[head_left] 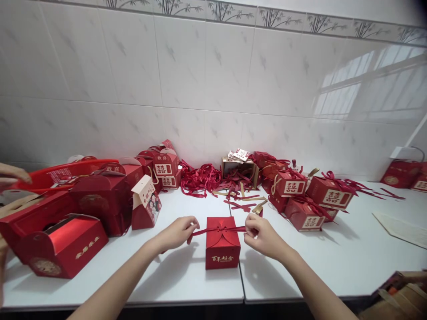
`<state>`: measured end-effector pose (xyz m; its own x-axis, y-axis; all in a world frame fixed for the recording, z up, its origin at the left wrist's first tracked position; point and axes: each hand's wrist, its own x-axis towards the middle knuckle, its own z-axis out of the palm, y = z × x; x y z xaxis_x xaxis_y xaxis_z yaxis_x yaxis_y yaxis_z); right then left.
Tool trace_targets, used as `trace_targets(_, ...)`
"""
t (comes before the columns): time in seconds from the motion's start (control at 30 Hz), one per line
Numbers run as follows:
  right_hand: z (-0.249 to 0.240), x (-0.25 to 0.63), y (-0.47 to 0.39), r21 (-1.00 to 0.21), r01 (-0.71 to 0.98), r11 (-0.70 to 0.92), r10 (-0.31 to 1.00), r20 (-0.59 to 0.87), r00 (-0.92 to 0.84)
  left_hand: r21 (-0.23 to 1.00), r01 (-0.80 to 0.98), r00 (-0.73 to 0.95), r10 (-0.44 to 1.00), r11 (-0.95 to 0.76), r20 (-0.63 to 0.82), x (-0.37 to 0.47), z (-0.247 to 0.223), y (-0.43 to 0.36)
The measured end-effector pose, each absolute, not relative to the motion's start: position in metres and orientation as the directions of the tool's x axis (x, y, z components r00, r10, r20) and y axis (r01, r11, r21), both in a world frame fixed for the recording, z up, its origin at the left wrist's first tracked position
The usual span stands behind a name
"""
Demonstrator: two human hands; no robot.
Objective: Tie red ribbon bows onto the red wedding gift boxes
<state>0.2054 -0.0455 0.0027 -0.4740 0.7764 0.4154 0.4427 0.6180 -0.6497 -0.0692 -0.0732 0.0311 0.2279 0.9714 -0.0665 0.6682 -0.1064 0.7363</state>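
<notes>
Small red box: upright on the table [190,286] between the two hands, the small red box [222,258] has its curved top flaps folded shut, gold lettering in front; contents hidden.
Ribbon: the dark red ribbon [201,232] runs across the top flaps; whether it is knotted is too small to tell.
Left hand: fingers of the left hand [176,233] pinched together on the ribbon's left end.
Right hand: fingers of the right hand [263,235] clamped on its right end.
Open-fronted box: red and gold strips spill from the open-fronted box [226,170] by the wall; printed cards [239,154] lie on top.
Red basket: at left, the red basket [85,163] holds red printed pieces; another person's hand [13,173] is at its rim.
Gift boxes: right-hand gift boxes [295,186] are stacked, some ribboned; a tent-shaped box [147,202] stands left.
Ribbon heap: a loose ribbon heap [202,177] lies against the wall.
Room: white table, marbled tile wall [200,66] with a bamboo border.
Edges: a table seam runs just right of the small red box; white tabletop shows on both sides of it and between it and the near edge.
</notes>
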Motion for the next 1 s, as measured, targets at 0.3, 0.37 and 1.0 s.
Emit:
trace_targets(0.3, 0.009, 0.180, -0.063, -0.395, 0.452, 0.800, 0.559, 0.763, -0.324, 0.936, 0.346, 0.620, 0.763, -0.058, -0.182, -0.053, 0.056, -0.076)
trace_targets(0.37, 0.009, 0.175, -0.066, -0.365, 0.405, 0.839, 0.504, 0.801, -0.324, 0.943, 0.308, 0.548, 0.834, -0.125, -0.068, -0.040, 0.053, -0.086)
trace_targets(1.0, -0.001, 0.165, -0.065, -0.167, 0.480, 0.861, 0.224, 0.973, -0.063, 0.723, 0.556, 0.210, 0.911, -0.410, 0.355, -0.020, 0.023, -0.101)
